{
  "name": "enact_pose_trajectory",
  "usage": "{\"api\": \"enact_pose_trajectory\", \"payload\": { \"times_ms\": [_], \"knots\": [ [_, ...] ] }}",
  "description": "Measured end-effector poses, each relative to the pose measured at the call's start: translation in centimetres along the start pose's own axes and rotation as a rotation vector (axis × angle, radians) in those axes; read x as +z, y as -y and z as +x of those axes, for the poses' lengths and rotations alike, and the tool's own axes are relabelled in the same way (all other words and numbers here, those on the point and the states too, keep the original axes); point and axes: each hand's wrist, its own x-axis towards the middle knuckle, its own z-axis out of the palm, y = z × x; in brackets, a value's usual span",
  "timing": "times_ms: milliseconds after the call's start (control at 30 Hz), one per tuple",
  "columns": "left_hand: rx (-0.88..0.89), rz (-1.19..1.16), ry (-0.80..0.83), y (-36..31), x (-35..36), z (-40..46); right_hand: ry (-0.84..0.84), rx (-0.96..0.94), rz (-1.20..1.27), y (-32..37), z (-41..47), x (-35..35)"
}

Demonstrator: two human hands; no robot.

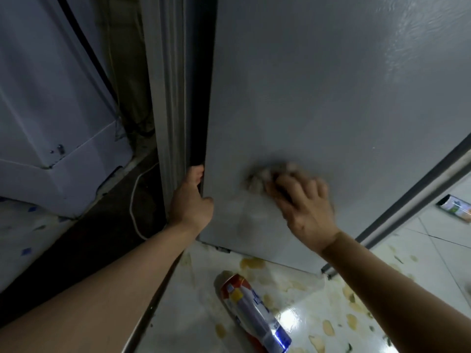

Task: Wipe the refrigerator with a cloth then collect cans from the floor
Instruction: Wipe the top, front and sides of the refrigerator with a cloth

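The grey refrigerator door [318, 98] fills the upper right of the head view. My left hand [191, 202] grips the door's left edge, fingers curled around it. My right hand [305, 202] presses a light, blurred cloth [262, 178] flat against the lower part of the door. A red, white and blue can [252, 314] lies on its side on the floor just below the door. Another can [455, 207] lies on the floor at the far right, partly cut off by the frame edge.
A white appliance [51, 123] stands at the left, with a dark gap and a white cable [133, 207] between it and the refrigerator. The light tiled floor [331, 314] has yellowish patches. The refrigerator body's frame [168, 98] runs down beside the door.
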Motion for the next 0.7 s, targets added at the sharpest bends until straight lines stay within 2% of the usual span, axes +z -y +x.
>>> {"api": "enact_pose_trajectory", "payload": {
  "times_ms": [100,167,233,367,467,533,633,700],
  "knots": [
    [0.012,-0.025,0.026,-0.2,-0.2,-0.3,0.240,-0.196,0.014,1.3,-4.5,0.4],
    [0.014,-0.046,0.036,-0.5,-0.3,-0.4,0.308,-0.217,0.015,1.2,-5.8,-0.1],
    [0.014,-0.043,0.036,-0.7,-0.2,-0.7,0.249,-0.173,0.013,0.3,-5.3,-1.0],
    [0.009,-0.050,-0.017,-1.1,0.5,-1.0,0.000,0.033,-0.085,-4.0,-2.1,-3.5],
    [0.000,-0.071,-0.047,-1.3,0.9,-1.1,-0.072,0.154,-0.096,-4.8,-1.8,-3.8],
    [0.004,-0.075,-0.039,-1.3,0.9,-1.1,-0.014,0.122,-0.032,-3.8,-3.4,-2.9],
    [-0.001,-0.066,-0.009,-1.2,0.6,-1.1,0.225,-0.037,-0.027,-1.6,-7.2,-2.1],
    [-0.011,-0.057,0.016,-1.3,0.5,-1.1,0.321,-0.067,-0.045,-1.2,-8.1,-2.5]
  ]
}}
